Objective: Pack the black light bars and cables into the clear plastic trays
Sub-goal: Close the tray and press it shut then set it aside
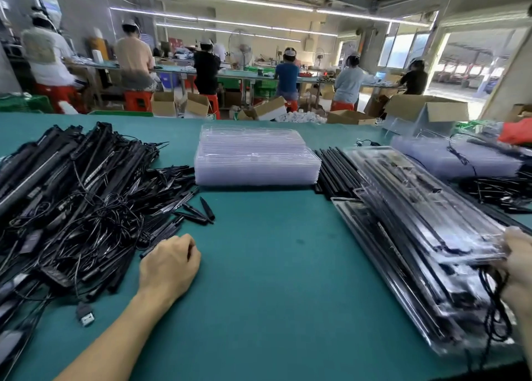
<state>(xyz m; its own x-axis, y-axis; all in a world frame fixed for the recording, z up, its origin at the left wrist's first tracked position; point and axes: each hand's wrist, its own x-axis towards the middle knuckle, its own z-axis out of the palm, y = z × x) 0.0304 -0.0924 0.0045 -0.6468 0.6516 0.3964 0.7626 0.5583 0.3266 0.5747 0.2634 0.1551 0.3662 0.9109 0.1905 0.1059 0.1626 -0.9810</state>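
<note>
A big heap of black light bars and tangled cables [72,196] covers the left of the green table [259,265]. A stack of empty clear plastic trays [256,161] stands at the middle back. On the right lies a slanted stack of filled trays [417,236] with bars and cables inside. My left hand [168,265] rests on the table at the heap's near edge, fingers curled, holding nothing that I can see. My right hand [521,271] grips the near corner of the top filled tray at the right edge.
Loose black bars [336,170] lie between the empty trays and the filled stack. More trays and cables [460,156] sit far right, with an orange-sleeved arm [515,133] over them. A USB plug [85,317] lies near my left forearm. Workers sit at benches behind.
</note>
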